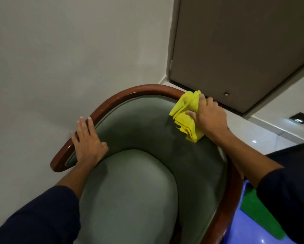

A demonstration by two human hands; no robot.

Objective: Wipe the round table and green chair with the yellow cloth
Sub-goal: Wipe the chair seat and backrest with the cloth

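The green chair [130, 191] fills the middle of the head view, with a padded seat, a curved green backrest and a glossy brown wooden rim [112, 101]. My right hand [209, 117] presses the folded yellow cloth [186, 117] against the upper right of the backrest, just under the rim. My left hand [87, 143] lies flat with fingers spread on the left end of the rim and backrest, holding nothing. The round table is not in view.
A grey wall [59, 50] stands close behind and left of the chair. A closed brown door [244, 50] is at the back right, with pale tiled floor [262, 132] beneath it. A blue and green object [253, 217] sits at the chair's right side.
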